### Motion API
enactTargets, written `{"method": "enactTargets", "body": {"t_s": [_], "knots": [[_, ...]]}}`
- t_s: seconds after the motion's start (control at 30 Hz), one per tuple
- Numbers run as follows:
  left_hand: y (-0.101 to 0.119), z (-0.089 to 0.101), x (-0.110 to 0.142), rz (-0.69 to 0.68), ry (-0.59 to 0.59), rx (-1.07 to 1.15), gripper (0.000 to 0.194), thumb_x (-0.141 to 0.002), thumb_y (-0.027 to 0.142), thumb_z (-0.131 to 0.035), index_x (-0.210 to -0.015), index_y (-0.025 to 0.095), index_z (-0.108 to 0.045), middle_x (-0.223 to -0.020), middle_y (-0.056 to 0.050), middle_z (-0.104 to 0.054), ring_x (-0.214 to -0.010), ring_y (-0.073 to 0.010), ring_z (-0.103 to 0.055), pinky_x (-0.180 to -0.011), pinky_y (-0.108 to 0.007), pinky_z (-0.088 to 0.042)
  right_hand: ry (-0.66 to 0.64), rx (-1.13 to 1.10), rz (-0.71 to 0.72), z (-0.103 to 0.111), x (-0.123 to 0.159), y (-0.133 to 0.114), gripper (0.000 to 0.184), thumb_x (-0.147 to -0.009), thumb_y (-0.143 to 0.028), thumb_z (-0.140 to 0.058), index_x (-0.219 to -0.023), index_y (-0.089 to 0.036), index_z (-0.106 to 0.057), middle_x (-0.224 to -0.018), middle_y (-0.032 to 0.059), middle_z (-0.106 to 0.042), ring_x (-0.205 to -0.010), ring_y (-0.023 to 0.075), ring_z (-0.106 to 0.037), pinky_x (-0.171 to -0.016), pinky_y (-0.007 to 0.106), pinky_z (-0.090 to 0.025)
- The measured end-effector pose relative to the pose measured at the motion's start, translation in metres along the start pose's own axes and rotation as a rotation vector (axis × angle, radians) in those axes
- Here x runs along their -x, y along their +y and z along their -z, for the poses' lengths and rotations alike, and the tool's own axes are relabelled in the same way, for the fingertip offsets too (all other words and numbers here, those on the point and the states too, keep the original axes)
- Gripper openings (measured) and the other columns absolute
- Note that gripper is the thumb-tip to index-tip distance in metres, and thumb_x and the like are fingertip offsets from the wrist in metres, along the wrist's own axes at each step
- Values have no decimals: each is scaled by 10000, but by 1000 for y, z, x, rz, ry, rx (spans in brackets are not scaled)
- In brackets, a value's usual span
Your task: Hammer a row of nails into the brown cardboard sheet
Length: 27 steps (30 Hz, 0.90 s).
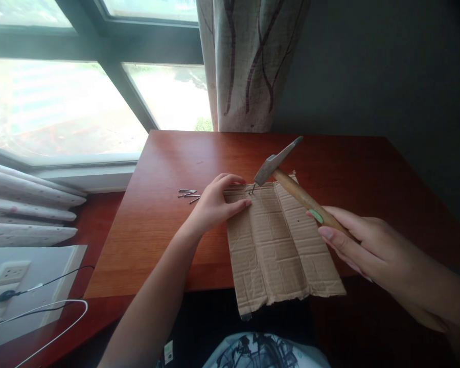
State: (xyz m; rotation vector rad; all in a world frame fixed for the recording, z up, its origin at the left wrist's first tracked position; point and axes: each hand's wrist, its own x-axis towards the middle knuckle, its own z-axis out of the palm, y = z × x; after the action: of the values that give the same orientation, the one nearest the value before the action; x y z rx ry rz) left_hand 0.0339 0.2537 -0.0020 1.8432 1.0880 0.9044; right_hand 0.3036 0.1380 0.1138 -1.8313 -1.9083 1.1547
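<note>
My right hand (362,243) is wrapped round the wooden handle of a hammer (302,197), which slants up and left over a sheet of corrugated cardboard (276,240). The hammer's head is right above a nail (253,188) standing in the cardboard near its far edge; they look to be touching. My left hand (223,202) holds the sheet's far left corner, thumb on top and fingers curved along the far edge, close beside the nail. Left of that hand, several loose nails (187,193) lie on the table, partly hidden by it.
The reddish wooden table (149,225) extends under the cardboard, whose near end overhangs the front edge. A window (99,102) and curtain (249,66) stand behind. At lower left are a wall socket (11,273) and cables (61,306).
</note>
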Motion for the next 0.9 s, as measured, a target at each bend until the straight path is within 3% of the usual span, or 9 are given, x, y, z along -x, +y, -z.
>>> {"method": "enactTargets", "body": {"t_s": [0.13,0.3,0.57,0.73,0.83,0.9], "knots": [[-3,-3,0,112,-41,141,383,-791,307,-831,-1140,196,-719,-1144,-92,-754,-1058,-254,-709,-926,-382,-578,6,-10,-1,1,-1,-2,339,-1049,-488,-511,-1126,-213,-693,-533,-44,-528,-441,153,-489,-409,269,-402],[-2,-5,0,189,-40,204,410,-760,305,-848,-1132,204,-706,-1103,-68,-762,-983,-231,-716,-865,-360,-584,1,-14,0,0,-3,-2,372,-1036,-503,-532,-1206,-211,-689,-521,-53,-512,-430,155,-474,-399,273,-382],[-1,-5,-1,224,-40,230,392,-743,304,-849,-1088,193,-701,-1023,-57,-756,-911,-213,-700,-797,-334,-583,-9,13,-11,-2,-5,-1,452,-1049,-526,-474,-1262,-192,-692,-607,-13,-619,-489,177,-542,-449,290,-426],[-1,-5,-1,210,-36,227,384,-744,294,-848,-1085,195,-702,-1014,-53,-755,-908,-212,-702,-781,-325,-577,-43,-7,-38,-1,-6,-1,507,-1055,-552,-453,-1343,-178,-640,-573,-31,-592,-444,169,-497,-411,286,-393],[-1,-5,-1,216,-37,230,391,-738,296,-851,-1084,195,-700,-999,-48,-752,-897,-209,-698,-768,-318,-570,-43,-7,-23,-2,-6,-2,470,-1062,-526,-456,-1327,-191,-651,-714,18,-688,-571,194,-614,-495,294,-467],[-1,-5,-1,219,-36,236,390,-733,295,-851,-1077,194,-697,-983,-46,-748,-883,-207,-690,-759,-317,-565,-35,-3,-16,-3,-6,-2,436,-1059,-497,-477,-1321,-202,-662,-709,17,-675,-651,217,-658,-558,303,-501]]}}
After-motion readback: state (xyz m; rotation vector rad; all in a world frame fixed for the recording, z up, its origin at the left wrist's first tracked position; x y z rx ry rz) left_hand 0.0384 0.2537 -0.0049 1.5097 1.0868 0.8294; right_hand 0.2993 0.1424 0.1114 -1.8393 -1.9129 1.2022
